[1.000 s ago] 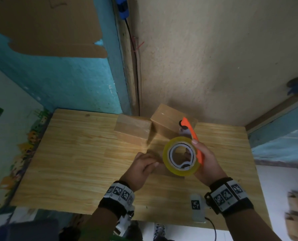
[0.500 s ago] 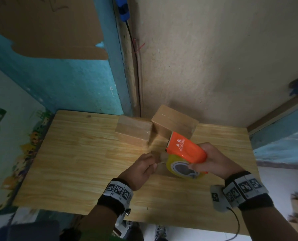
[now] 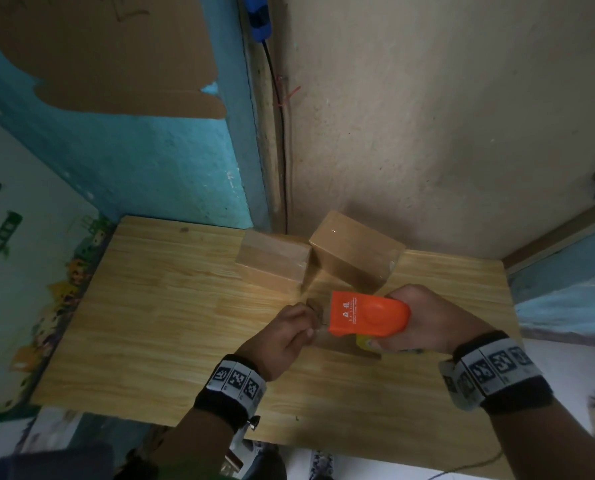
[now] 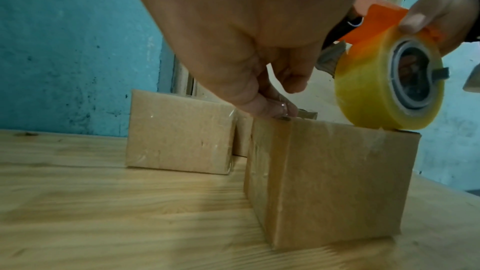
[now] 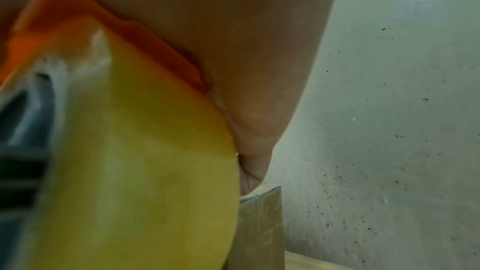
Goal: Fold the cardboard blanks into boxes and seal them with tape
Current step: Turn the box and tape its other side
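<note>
Right hand [image 3: 427,320] wraps the orange tape dispenser [image 3: 367,315], yellow roll [image 4: 384,87] resting on the near box [image 4: 330,180] top; left hand [image 3: 282,337] just beside it, fingertips [image 4: 275,108] pinching the tape end on that box's edge; two sealed boxes [image 3: 272,263] beyond both hands on the surface [image 3: 157,327]

A light wooden table [image 3: 150,323] carries three brown cardboard boxes: two taped ones [image 3: 272,261] [image 3: 355,252] touching at its far edge, a third [image 4: 330,182] nearer.
</note>
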Tool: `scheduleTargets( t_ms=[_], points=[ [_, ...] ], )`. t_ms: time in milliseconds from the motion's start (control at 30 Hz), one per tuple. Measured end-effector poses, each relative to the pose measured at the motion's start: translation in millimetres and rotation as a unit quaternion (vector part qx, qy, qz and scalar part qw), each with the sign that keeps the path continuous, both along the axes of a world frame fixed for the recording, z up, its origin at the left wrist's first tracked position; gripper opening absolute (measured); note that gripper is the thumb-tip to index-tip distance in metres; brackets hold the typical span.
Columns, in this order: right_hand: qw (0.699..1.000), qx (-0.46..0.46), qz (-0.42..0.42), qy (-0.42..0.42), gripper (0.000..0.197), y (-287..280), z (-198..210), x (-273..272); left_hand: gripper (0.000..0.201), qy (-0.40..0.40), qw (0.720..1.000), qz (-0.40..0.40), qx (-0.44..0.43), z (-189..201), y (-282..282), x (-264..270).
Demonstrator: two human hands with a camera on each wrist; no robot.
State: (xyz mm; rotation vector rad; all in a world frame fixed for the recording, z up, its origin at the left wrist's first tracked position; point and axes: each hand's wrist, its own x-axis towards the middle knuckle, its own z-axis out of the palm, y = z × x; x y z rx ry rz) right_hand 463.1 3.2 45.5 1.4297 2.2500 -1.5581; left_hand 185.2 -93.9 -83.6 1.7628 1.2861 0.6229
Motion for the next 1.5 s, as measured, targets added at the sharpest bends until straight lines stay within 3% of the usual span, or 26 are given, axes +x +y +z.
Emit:
scheduleTargets(
  t_ms=[133, 233, 333, 500, 600, 767, 1000, 1233, 1400, 1500],
  points=[
    [0.998, 0.054, -0.010, -0.004, 0.038, 6, -2, -3, 0.026, -0.013, 1.000, -0.006, -0.008, -5, -3, -2],
    [0.998, 0.054, -0.002, -0.018, 0.035, 3, -6, -10, 0.025, -0.095, 0.992, 0.062, -0.053, -3, -2, -2],
    [0.999, 0.045, 0.010, -0.030, 0.033, -1, -9, -12, 0.027, -0.105, 0.986, 0.100, -0.081, 0, 1, -3],
    [0.999, 0.029, 0.008, -0.023, 0.035, -5, -8, -8, 0.034, 0.040, 0.997, 0.043, 0.048, 1, 8, -23],
    [0.999, 0.033, 0.017, -0.037, 0.031, -8, -8, -9, 0.043, 0.111, 0.988, 0.090, 0.064, 1, 14, -49],
    [0.998, 0.037, 0.012, -0.053, 0.033, -6, -7, -14, 0.030, 0.158, 0.974, 0.080, 0.144, 9, 17, -78],
    [0.997, 0.018, 0.037, -0.066, 0.035, -4, -6, -26, 0.028, 0.178, 0.958, 0.111, 0.197, 2, 1, -108],
    [0.998, 0.005, 0.039, -0.050, 0.036, -4, -9, -32, 0.034, 0.177, 0.950, 0.219, 0.137, -9, -18, -133],
    [0.999, 0.002, 0.028, -0.046, 0.027, -2, -8, -25, 0.042, 0.176, 0.933, 0.301, 0.083, -30, -32, -155],
    [0.999, 0.010, 0.016, -0.048, 0.028, -3, -9, -26, 0.026, 0.159, 0.934, 0.320, -0.008, -42, -29, -137]
  ],
)
